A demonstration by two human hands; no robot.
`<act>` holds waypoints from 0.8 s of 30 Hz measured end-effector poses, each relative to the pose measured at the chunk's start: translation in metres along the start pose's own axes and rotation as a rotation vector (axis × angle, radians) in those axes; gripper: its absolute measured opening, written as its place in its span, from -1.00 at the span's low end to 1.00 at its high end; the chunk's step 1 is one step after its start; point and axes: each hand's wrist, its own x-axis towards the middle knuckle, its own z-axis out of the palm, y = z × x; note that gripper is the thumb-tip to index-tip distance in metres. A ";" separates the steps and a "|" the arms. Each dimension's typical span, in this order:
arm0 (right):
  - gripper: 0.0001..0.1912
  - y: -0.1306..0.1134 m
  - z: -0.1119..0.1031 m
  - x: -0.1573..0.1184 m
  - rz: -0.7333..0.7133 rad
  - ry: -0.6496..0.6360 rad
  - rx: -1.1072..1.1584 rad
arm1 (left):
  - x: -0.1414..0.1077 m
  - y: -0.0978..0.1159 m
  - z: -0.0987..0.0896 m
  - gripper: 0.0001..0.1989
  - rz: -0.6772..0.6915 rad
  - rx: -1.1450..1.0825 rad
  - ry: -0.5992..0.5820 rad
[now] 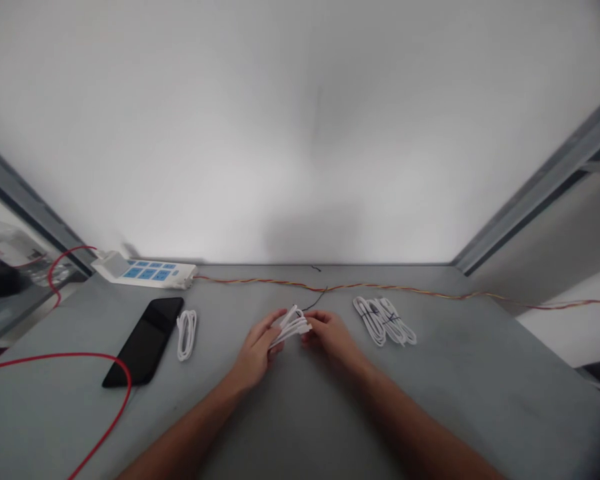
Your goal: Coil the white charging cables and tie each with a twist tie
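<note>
A folded white charging cable [291, 327] is gripped between the thumb and fingers of my left hand [257, 347], with its loops and white connector pointing right. At the connector end, my right hand [327, 333] has its fingers closed around a thin black twist tie [316, 299], which sticks up past the fingertips. The exact grip point is partly hidden by the fingers and the cable. Off to the right lie several bundled white cables [384, 321] with dark ties around them. One more coiled white cable [187, 335] rests to the left.
A black smartphone [145, 341] lies at the left, with a red cable [100, 357] curving over its lower end. Behind it stands a power strip [153, 273] with a white adapter [114, 265] plugged in. A twisted red-yellow wire [400, 288] crosses the rear of the grey table [460, 393].
</note>
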 end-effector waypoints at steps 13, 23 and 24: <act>-0.89 -0.002 0.007 -0.013 -0.243 -0.250 -0.282 | 0.012 -0.013 -0.005 -0.45 0.125 0.250 -0.043; -0.71 0.008 0.009 -0.008 -0.151 -0.374 -0.020 | 0.006 -0.006 0.000 -0.59 0.305 0.562 0.047; -0.68 0.009 0.009 -0.007 -0.139 -0.376 -0.017 | 0.004 -0.004 0.001 -0.59 0.342 0.595 0.038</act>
